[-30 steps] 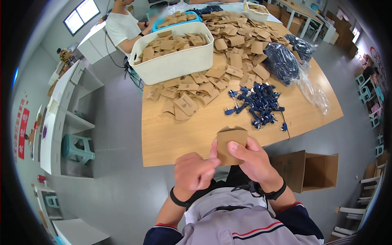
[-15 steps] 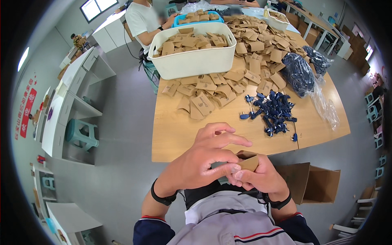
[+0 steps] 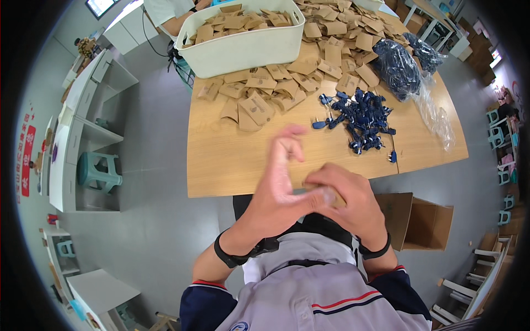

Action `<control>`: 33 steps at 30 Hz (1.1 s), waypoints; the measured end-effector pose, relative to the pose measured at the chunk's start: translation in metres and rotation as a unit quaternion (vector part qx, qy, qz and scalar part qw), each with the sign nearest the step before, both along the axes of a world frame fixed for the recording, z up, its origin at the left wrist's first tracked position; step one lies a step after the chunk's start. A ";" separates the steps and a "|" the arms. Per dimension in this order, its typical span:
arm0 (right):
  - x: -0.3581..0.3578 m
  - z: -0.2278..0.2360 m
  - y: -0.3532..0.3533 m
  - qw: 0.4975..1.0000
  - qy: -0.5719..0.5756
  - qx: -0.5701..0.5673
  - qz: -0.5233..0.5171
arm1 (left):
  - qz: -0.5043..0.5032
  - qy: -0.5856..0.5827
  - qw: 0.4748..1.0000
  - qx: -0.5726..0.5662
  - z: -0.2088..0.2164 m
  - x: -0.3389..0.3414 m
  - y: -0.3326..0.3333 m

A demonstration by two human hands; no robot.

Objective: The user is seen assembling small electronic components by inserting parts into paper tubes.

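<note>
Held close to my body at the table's front edge is a small brown cardboard pillow box (image 3: 337, 199), mostly covered by fingers. My right hand (image 3: 359, 201) is closed around it. My left hand (image 3: 276, 185) has its fingers raised and apart, blurred by motion, while its thumb reaches across to the box. Beyond my hands, similar flat-looking pillow boxes (image 3: 256, 108) lie loosely on the wooden table (image 3: 232, 168). To their right sits a tangled heap of small dark-blue cable pieces (image 3: 364, 118) with pale metal tips.
A white bin (image 3: 243, 55) full of pillow boxes stands at the back left, beside a large spread of more boxes (image 3: 337, 52). Dark items in clear plastic bags (image 3: 397, 69) lie at right. An open carton (image 3: 422, 223) is on the floor. A person's arm (image 3: 179, 22) shows behind the bin.
My left fingers have lifted and spread away from the box. The right hand has turned over it, hiding more of it. The view has tilted down, so the table sits higher.
</note>
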State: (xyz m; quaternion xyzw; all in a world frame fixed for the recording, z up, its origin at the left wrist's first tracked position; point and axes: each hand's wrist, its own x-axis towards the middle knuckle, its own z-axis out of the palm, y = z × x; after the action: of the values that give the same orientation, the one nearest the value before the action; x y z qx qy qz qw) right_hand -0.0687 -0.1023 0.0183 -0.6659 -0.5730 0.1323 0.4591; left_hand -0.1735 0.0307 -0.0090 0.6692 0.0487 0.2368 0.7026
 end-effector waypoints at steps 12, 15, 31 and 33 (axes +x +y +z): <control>-0.010 -0.022 -0.015 0.897 0.441 -0.018 0.019 | 0.090 -0.118 0.886 0.440 -0.007 -0.003 -0.013; -0.009 -0.032 -0.012 0.892 0.452 0.026 0.001 | 0.124 -0.100 0.840 0.519 -0.001 -0.001 -0.017; 0.005 -0.015 -0.014 0.953 0.291 0.042 -0.072 | -0.071 0.142 0.933 0.323 0.023 -0.002 -0.001; 0.019 0.008 -0.023 0.971 0.205 -0.120 -0.033 | -0.121 0.132 0.909 0.376 0.022 -0.005 0.011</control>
State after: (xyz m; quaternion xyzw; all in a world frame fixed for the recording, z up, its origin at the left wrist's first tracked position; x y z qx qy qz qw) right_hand -0.0501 -0.1251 0.0265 -0.6935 -0.4240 0.3184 0.4877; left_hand -0.1784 0.0421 0.0126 0.9097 -0.0330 0.0601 0.4095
